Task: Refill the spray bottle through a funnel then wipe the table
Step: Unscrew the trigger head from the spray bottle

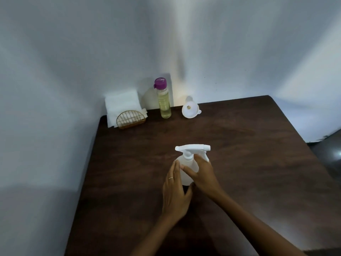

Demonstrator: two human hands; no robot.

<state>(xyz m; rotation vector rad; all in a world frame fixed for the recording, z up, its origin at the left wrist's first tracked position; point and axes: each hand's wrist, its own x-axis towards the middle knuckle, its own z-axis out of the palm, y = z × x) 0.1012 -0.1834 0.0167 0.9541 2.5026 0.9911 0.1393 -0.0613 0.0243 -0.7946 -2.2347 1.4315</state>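
One dark brown wooden table (239,145) fills the scene, pushed into a corner of pale walls. At its far left stands one gold wire half-round holder (130,119) with a stack of white paper napkins (122,102) upright behind it. Just right of that is one tall clear bottle of pale yellow liquid with a purple cap (164,97), standing upright against the far wall. Right again, near it but apart, one small white plastic funnel (190,109) lies tilted on the table, its wide mouth facing the camera and a small tab on its right rim.

In the middle of the table, nearer the person, stands one white translucent plastic spray bottle (188,159), upright, with its white trigger head screwed on; the nozzle points right and the trigger hangs down on that side. Whether it holds any liquid cannot be told.

Two bare hands meet at it. The left hand (175,191), wearing a thin ring, lies with straight fingers held together against the bottle's left side. The right hand (202,174) wraps its curled fingers round the bottle's body from the right, just under the trigger.
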